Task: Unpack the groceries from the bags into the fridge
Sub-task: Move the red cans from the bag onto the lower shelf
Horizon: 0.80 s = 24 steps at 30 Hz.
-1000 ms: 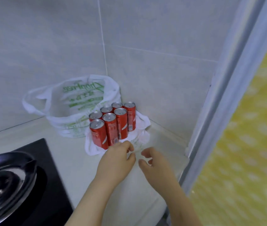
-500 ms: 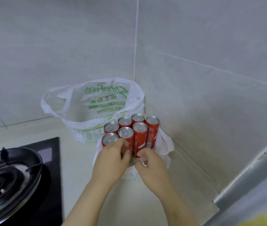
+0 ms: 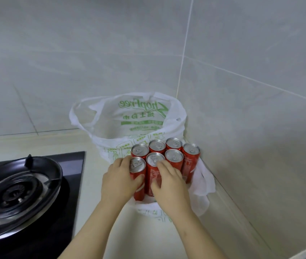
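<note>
Several red soda cans (image 3: 191, 161) stand packed together on a flattened white plastic bag (image 3: 203, 186) in the counter's corner. My left hand (image 3: 119, 181) grips the front left can (image 3: 138, 176), fingers round its left side and thumb on its front. My right hand (image 3: 169, 182) grips the front middle can (image 3: 153, 172), fingers over its right side. Behind the cans stands a second white bag (image 3: 129, 120) with green print, open at the top; its contents are hidden.
A black gas hob with a round burner (image 3: 15, 195) fills the left of the pale counter (image 3: 92, 187). Grey tiled walls (image 3: 241, 128) meet in the corner right behind the bags.
Both hands moved forward from the bag's front edge and closed round the two front cans. The view swung left, and the fridge door at the right left the frame.
</note>
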{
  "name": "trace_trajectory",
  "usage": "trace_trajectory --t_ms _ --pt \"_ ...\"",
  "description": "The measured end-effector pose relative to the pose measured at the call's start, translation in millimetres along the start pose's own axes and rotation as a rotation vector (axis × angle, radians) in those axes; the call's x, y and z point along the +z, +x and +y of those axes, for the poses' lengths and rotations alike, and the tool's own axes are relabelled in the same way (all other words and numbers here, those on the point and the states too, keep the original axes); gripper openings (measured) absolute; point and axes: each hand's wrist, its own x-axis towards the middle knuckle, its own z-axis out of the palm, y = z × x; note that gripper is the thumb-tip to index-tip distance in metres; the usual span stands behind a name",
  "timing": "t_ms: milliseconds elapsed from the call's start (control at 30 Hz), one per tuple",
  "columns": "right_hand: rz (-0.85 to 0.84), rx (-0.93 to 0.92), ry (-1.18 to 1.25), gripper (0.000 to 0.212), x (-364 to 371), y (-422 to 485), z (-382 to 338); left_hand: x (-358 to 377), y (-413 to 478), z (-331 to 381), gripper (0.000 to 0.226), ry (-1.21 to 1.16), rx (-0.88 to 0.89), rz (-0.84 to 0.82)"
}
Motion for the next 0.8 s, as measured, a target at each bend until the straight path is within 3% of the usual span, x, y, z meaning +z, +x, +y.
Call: trace_trajectory --t_ms 267,567,800 --pt "0.015 0.046 0.092 0.045 2.5 0.1 1.4 -1.4 6.2 -1.5 0.059 -0.012 -0.013 0.005" --pt "0.024 0.153 0.14 0.017 8.5 -2.4 -1.8 -0.8 4.1 -6.4 0.059 -0.07 -0.018 -0.015" --pt "0.049 0.165 0.192 0.038 22.6 -3.4 -0.7 2.3 2.5 -11.6 0.048 -0.164 -0.018 -0.062"
